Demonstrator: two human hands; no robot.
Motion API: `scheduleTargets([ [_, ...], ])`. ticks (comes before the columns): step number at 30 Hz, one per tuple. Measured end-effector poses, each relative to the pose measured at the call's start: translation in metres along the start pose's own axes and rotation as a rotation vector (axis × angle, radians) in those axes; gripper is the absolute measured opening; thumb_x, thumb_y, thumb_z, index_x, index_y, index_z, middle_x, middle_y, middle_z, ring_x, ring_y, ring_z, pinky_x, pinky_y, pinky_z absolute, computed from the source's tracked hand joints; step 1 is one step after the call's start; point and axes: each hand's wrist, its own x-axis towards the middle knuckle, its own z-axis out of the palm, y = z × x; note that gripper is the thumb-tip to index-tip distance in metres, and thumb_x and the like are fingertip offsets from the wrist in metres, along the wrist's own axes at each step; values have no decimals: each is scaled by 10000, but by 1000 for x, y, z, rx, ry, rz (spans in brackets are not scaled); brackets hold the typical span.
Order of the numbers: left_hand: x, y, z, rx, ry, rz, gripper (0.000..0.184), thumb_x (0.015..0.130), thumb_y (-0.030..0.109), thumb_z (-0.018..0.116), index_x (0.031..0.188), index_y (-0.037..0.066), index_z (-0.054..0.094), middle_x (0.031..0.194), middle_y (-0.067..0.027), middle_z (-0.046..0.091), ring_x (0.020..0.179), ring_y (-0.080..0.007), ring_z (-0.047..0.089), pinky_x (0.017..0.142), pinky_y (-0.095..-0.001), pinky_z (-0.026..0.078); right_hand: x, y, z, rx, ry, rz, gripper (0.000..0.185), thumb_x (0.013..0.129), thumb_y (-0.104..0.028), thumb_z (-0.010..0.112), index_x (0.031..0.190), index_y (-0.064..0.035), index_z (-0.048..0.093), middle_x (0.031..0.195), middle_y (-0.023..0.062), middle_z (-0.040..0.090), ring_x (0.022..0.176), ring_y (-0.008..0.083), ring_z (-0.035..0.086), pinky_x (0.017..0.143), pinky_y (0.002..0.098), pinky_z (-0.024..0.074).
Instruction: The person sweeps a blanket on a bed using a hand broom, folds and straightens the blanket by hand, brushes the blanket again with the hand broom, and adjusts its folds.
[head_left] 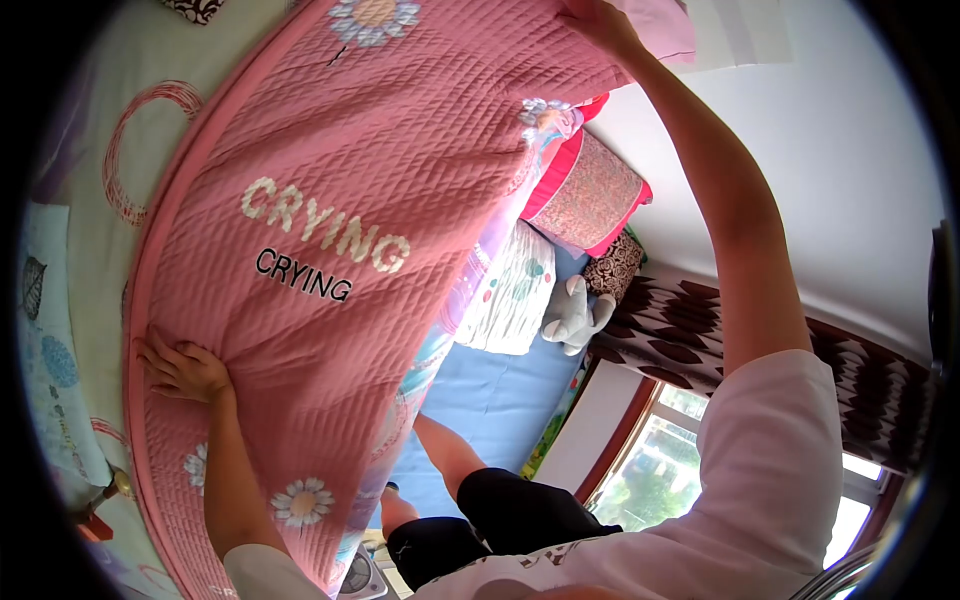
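A pink quilted bedspread (330,190) with daisies and the word "CRYING" spreads across the left and middle of the view, with creases running across it. My left hand (183,370) lies on it near its bound left edge, palm down with fingers apart. At the top of the view, my outstretched right hand (605,28) touches the bedspread's far end. Its fingers are partly cut off by the frame, so their grip is unclear. Beside that hand is a plain pink cloth or pillow (665,28). A pastel patterned layer (430,350) shows under the bedspread's right side.
Beyond the bedspread is a blue sheet (500,390) with a pink-edged pillow (590,190), a folded white cloth (512,290) and a grey plush toy (575,315). A white wall (850,180) and a window (650,460) stand to the right. Patterned fabric (60,370) lies far left.
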Motion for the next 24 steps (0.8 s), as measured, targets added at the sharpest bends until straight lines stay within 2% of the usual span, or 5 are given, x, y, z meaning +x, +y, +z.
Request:
scheduleTargets([
  [6,0,0,-1,-16,1,-15,573,1019,477,226,1534,253,333,1651,-25,226,1515,-303,208,1118,-711,196,-118,-156,-57,-50,32,-193,206,888,-209,600,1029,-58,599,929,258,680,897,457,660,753,558,507],
  [7,-1,-1,-2,-32,2,-12,570,1018,474,237,1534,253,335,1650,-22,228,1515,-303,208,1117,-710,198,-147,-183,-63,-192,-174,-97,327,941,-262,585,1246,-146,569,1158,118,657,1045,329,668,859,513,560],
  [8,-2,-2,-2,-30,5,-13,570,1018,474,237,1534,253,335,1650,-22,228,1515,-303,208,1117,-710,198,-175,-192,-35,-183,59,-272,204,945,-183,522,1127,-99,564,957,62,718,833,347,721,638,484,585],
  [14,-8,-7,-1,-34,81,55,547,1004,433,314,1521,262,365,1647,-20,239,1506,-286,238,1121,-703,195,-334,-320,70,208,-339,-194,536,748,-56,723,1229,-71,486,1134,141,569,1012,313,613,700,403,570],
  [24,-19,-16,-7,-207,92,137,536,979,373,429,1492,216,418,1593,-76,352,1456,-337,328,1146,-634,217,-348,-283,107,346,-194,-202,464,783,-81,681,1225,-58,541,1147,180,584,1062,355,607,803,460,560],
])
